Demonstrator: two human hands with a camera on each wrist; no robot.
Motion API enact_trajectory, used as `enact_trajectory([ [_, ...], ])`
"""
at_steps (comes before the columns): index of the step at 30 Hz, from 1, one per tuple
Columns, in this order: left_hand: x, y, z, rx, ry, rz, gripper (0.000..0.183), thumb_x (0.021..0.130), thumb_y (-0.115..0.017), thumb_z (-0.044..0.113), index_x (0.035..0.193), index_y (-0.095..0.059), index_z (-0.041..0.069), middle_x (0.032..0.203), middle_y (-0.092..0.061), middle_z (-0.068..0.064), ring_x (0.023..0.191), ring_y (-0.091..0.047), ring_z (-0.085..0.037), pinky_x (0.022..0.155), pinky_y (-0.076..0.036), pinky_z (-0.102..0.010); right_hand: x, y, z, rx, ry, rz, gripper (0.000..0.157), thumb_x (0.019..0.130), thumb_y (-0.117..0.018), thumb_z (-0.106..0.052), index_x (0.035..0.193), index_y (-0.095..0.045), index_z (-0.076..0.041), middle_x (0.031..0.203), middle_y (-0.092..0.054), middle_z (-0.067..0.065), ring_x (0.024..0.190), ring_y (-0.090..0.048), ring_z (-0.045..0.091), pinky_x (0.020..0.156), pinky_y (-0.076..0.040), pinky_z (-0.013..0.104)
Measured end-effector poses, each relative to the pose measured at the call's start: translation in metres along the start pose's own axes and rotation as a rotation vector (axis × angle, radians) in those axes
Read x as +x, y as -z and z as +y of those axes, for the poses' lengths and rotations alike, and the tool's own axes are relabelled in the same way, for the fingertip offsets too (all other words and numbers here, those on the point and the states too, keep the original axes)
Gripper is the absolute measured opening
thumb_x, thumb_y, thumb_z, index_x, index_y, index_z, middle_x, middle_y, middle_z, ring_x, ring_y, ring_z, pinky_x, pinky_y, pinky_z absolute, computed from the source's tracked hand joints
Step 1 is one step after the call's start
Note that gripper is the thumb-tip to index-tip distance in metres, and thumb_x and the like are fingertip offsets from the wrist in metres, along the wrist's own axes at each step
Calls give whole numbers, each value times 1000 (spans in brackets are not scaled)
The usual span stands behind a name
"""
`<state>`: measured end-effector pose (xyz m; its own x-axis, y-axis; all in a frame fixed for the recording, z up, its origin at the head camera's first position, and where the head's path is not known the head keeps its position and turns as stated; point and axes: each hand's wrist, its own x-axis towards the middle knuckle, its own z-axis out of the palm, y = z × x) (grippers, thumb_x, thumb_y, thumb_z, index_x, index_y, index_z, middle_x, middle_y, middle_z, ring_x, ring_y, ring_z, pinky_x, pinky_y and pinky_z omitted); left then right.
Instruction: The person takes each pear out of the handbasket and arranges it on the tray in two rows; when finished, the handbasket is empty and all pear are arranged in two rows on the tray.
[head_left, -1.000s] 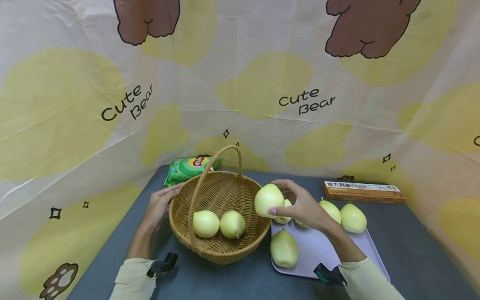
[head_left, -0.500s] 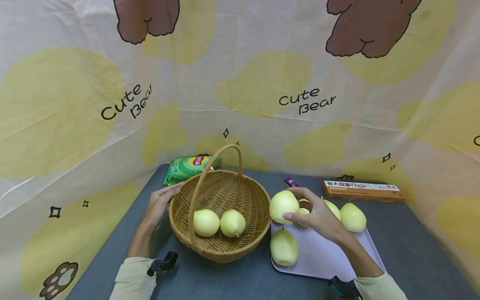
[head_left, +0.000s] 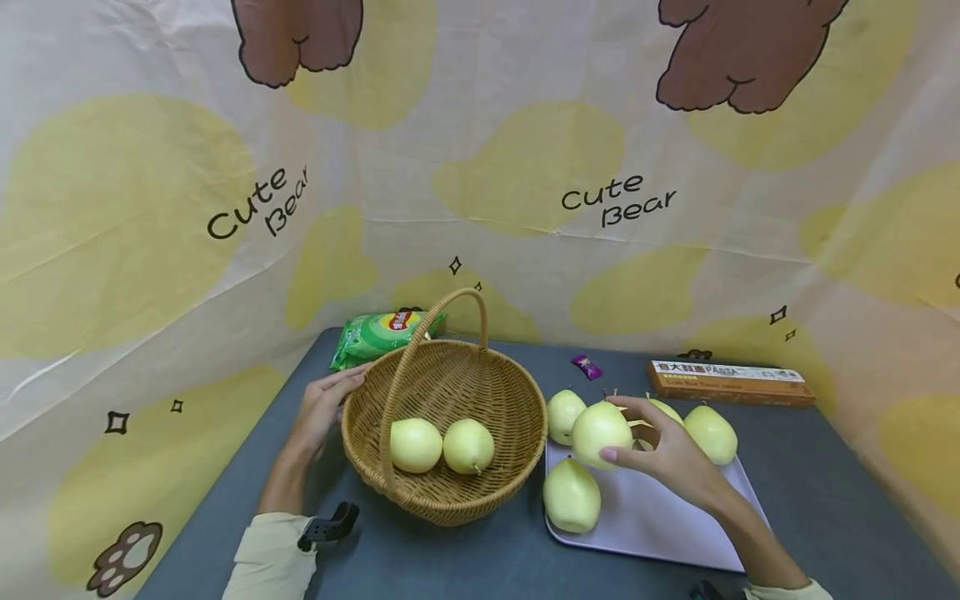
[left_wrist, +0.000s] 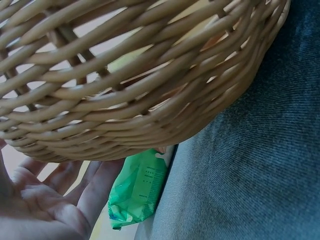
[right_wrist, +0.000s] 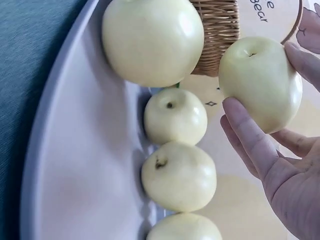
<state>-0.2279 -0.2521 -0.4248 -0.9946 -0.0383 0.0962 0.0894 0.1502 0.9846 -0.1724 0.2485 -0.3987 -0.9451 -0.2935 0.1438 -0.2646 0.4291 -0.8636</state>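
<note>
My right hand [head_left: 667, 454] pinches a pale yellow-green pear [head_left: 602, 435] between thumb and fingers, over the lilac tray [head_left: 660, 517]. In the right wrist view this pear [right_wrist: 257, 82] appears beside a row of other pears on the tray. The wicker basket [head_left: 465, 379], with its arched handle up, stands left of the tray. Inside it lie two pears, one left [head_left: 417, 445] and one right [head_left: 468, 446]. My left hand [head_left: 317, 412] rests its extended fingers at the basket's left rim. The left wrist view has that palm [left_wrist: 55, 200] beside the woven wall, its fingertips hidden.
One pear [head_left: 572, 497] sits at the tray's near left corner; another [head_left: 565, 417] is behind it. More pears, including a far-right one [head_left: 711, 434], line the back. Behind are a green snack bag [head_left: 378, 336], a purple wrapped sweet [head_left: 587, 367] and a pasta box [head_left: 731, 383].
My right hand has carried the pear rightward from the basket's right rim to over the tray, uncovering the purple sweet and a back-left pear. The left hand and basket keep their places.
</note>
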Motion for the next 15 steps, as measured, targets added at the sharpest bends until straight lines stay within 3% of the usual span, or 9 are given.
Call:
enact_trajectory([
  [15,0,-1,0,-4,-3,-4,48,111,-58,34,149,-62,6,150,-59,-23,106,-72,-4,85,-63,-29,-29,14,21,-83,-68,-3,66,94,-82,-27,152,-52,-14,145,-57,12,120,-62,31,86,-55,29],
])
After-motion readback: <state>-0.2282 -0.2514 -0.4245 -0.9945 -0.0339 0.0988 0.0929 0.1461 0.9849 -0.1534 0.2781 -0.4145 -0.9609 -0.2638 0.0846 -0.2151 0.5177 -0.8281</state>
